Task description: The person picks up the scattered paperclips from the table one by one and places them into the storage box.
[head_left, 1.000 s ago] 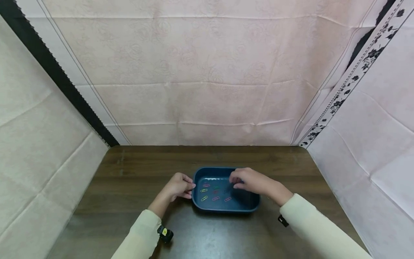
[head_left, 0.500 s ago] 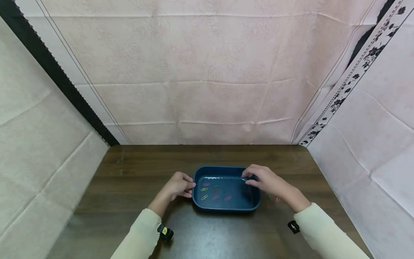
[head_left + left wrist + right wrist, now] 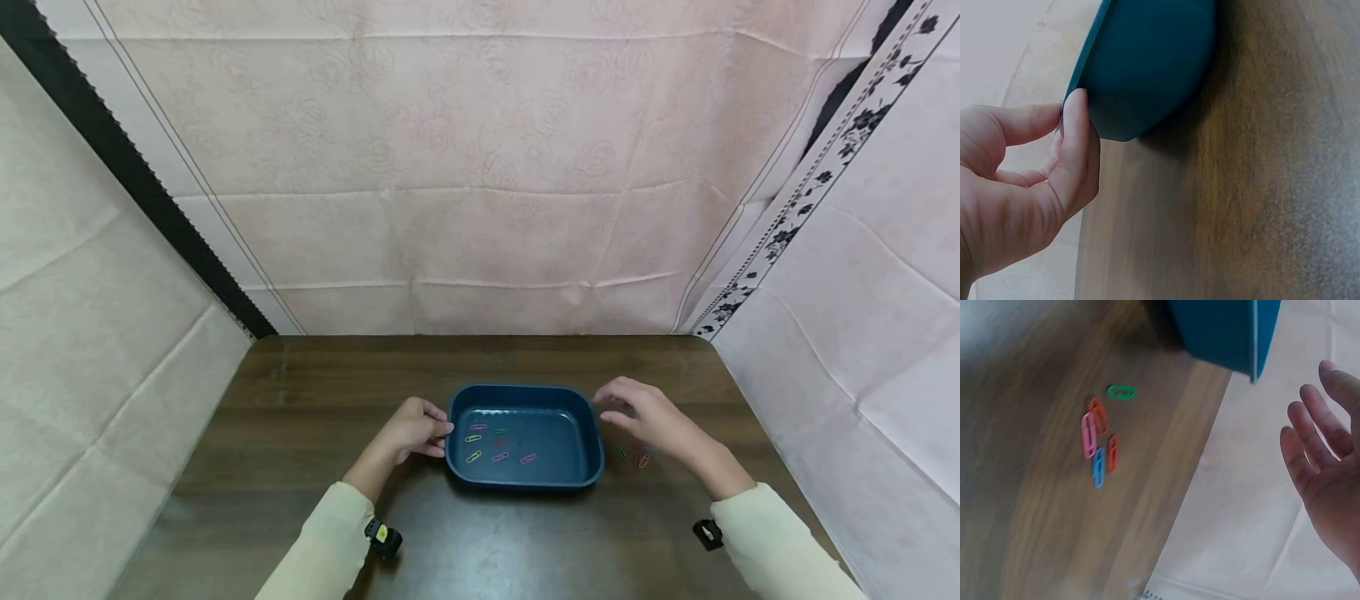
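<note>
A blue rectangular tray [image 3: 525,483] stands on the wooden table, with several coloured paper clips [image 3: 500,457] spread over the left part of its floor. My left hand [image 3: 422,429] pinches the tray's left rim between thumb and fingers; the left wrist view shows this hand [image 3: 1041,162] at the rim up close. My right hand [image 3: 637,408] hovers just beyond the tray's right edge, fingers loosely bent and holding nothing. In the right wrist view that hand [image 3: 1329,437] appears with its fingers apart. On the table below it lie a green paper clip [image 3: 1121,392], a pink paper clip [image 3: 1089,435] and a blue paper clip [image 3: 1099,467].
Red paper clips [image 3: 1112,454] lie among the others to the right of the tray. The wooden table [image 3: 330,383] ends at a pale patterned cloth [image 3: 480,167] behind it, and more cloth hangs at both sides. A small black device [image 3: 384,538] is on the left wrist.
My right hand has moved from over the tray's inside to the right, past its right rim. The clips on the table have come into sight. My left hand has stayed at the left rim.
</note>
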### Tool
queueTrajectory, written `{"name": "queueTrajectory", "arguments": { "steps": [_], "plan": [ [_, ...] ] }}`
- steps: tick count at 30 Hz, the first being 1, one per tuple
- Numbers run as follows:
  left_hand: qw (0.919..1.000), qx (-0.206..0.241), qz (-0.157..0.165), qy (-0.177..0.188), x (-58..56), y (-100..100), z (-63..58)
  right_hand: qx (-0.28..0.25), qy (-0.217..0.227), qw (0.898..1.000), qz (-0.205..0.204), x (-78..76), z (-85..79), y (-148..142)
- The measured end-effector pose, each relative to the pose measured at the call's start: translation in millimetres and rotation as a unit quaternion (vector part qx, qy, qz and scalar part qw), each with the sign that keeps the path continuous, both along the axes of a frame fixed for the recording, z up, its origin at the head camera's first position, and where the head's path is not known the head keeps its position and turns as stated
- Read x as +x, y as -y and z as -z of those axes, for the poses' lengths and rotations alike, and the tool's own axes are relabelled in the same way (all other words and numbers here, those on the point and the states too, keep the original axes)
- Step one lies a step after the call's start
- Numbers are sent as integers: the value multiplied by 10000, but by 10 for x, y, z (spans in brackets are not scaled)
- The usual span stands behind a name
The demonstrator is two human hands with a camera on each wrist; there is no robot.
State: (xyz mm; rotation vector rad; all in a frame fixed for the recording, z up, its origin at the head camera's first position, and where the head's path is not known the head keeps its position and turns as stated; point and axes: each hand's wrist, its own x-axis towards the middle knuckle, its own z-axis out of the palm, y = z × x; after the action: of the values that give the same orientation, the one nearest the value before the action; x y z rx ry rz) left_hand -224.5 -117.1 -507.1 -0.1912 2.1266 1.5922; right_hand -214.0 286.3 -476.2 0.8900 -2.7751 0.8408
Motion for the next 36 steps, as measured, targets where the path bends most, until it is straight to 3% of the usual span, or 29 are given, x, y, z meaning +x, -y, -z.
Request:
{"name": "queueTrajectory", "arguments": {
  "steps": [9,17,30,36],
  "plan": [
    [10000,29,10,-46,-9,12,20,256,-198,9990,311,34,153,-232],
    [9999,24,23,-103,3,12,36,448,-261,9981,318,46,307,-417],
    [10000,-13,47,-80,1,3,20,670,388,9943,739,38,538,-687],
    [10000,-31,42,-78,4,1,6,710,525,9934,727,-5,597,-738]
  ]
}}
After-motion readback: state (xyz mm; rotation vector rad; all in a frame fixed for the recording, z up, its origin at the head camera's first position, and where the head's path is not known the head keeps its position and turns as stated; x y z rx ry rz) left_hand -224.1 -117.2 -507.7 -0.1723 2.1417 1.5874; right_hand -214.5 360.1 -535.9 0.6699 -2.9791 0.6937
